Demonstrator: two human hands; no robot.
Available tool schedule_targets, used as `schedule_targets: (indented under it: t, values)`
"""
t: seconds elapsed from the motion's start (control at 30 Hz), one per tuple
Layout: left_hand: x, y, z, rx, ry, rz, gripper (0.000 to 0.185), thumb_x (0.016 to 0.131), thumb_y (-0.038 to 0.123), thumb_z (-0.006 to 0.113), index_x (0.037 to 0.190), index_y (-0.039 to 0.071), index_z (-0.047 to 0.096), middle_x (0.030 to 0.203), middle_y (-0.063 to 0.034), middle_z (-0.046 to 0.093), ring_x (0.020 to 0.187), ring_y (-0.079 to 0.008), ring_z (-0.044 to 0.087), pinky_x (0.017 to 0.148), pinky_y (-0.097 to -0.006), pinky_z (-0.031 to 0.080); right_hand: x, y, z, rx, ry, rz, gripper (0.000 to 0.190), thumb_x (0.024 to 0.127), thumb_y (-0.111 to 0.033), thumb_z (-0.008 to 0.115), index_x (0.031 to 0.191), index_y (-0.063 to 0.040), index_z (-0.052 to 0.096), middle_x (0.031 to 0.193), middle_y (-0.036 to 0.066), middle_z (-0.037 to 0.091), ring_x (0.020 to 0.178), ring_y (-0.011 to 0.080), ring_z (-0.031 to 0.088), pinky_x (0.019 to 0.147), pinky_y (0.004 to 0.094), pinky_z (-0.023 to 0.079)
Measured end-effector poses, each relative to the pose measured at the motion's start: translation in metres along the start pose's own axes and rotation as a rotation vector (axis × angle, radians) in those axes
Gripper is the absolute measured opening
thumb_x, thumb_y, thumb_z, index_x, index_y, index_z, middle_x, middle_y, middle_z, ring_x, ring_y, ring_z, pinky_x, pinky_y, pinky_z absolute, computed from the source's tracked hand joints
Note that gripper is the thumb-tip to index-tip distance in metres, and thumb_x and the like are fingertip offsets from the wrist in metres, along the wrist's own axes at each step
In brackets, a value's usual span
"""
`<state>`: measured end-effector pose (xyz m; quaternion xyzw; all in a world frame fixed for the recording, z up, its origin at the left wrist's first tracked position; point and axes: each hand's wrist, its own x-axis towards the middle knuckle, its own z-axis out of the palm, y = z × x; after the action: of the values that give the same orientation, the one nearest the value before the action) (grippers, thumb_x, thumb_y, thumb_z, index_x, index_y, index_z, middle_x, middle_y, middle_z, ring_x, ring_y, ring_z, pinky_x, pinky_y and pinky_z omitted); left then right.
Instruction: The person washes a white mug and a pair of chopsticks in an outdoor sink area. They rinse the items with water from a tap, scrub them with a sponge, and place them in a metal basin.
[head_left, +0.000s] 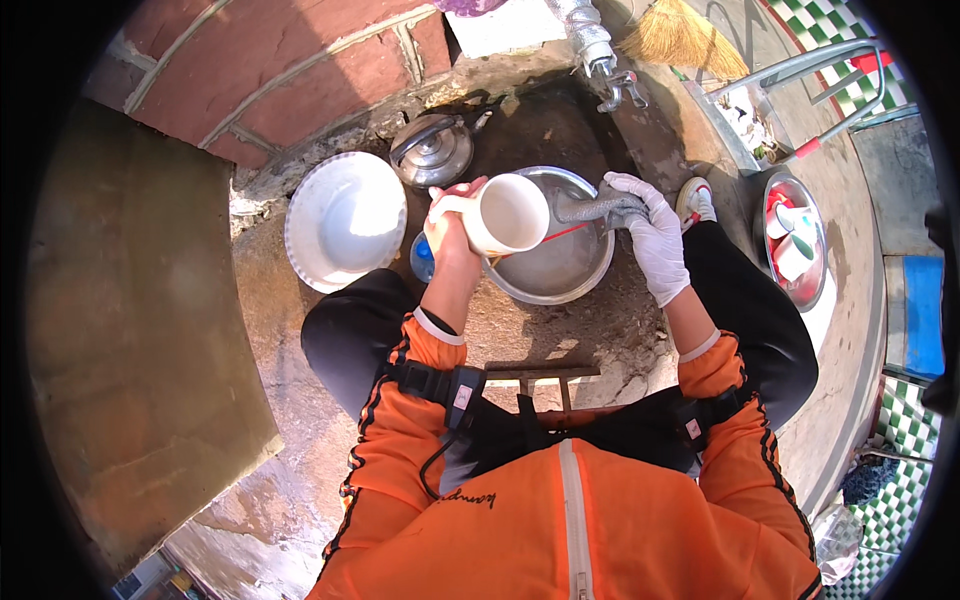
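Observation:
My bare left hand (457, 238) grips a white mug (513, 214) by its handle side, with the mug's open mouth facing up towards me. In my right hand (651, 229), which wears a thin white glove, is a wet grey cloth (598, 208), its end stretching left towards the mug. Both are above a round metal basin (557, 293) holding cloudy water. A thin red stick-like item (564, 233) lies across the basin, partly hidden by the mug.
Left of the basin are a white plastic basin (346, 223), a metal kettle (433, 151) and a blue-capped container (421, 256). A tap (618, 88) stands behind. At right are a metal bowl with cups (796, 241), a dustpan (739, 124) and a straw broom (684, 37).

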<state>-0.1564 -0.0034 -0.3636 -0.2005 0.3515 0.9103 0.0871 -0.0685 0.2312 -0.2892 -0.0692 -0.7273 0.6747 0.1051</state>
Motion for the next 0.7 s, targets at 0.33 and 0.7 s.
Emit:
schedule_targets:
  t: [0.33, 0.7]
  values:
    - [-0.017, -0.011, 0.016, 0.178, -0.059, 0.169, 0.039, 0.103, 0.034, 0.038, 0.09, 0.001, 0.055, 0.112, -0.0248, 0.063, 0.097, -0.0302, 0.063, 0.092, -0.0408, 0.05, -0.009, -0.001, 0.065, -0.042, -0.112, 0.099, 0.05, 0.093, -0.007, 0.058, 0.14, -0.004, 0.042, 0.131, 0.009, 0.053, 0.118, 0.0174, 0.051, 0.102, 0.0291, 0.039]
    - [-0.038, -0.002, 0.041, 1.048, -0.536, 1.144, 0.014, 0.088, 0.018, 0.061, 0.085, 0.005, 0.062, 0.101, -0.01, 0.065, 0.11, -0.0333, 0.06, 0.086, -0.0398, 0.052, -0.005, 0.071, 0.053, 0.114, 0.104, 0.467, 0.04, 0.092, 0.002, 0.051, 0.131, -0.003, 0.05, 0.117, 0.007, 0.061, 0.1, 0.0139, 0.06, 0.086, 0.0258, 0.051]
